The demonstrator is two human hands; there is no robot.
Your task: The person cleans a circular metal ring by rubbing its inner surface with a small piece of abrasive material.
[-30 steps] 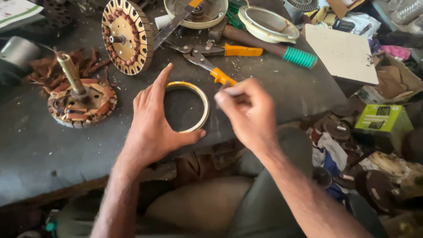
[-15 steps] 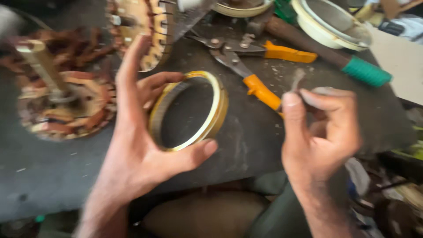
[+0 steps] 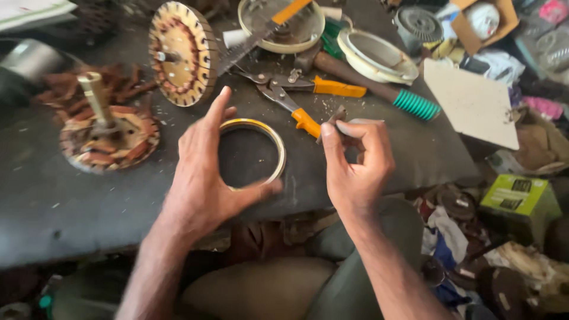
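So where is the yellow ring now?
Head view: the yellow ring is held in the left hand, just left of the orange-handled pliers.

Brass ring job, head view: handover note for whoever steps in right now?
Left hand: holds the brass ring between thumb and fingers, over the dark bench.
Right hand: pinches a small thin strip at the fingertips, raised beside the ring, not touching it.
Nearby: orange-handled pliers just behind, wound stator with shaft to the left.
Done: ring and strip both in hand.
Left: strip not yet on the ring.
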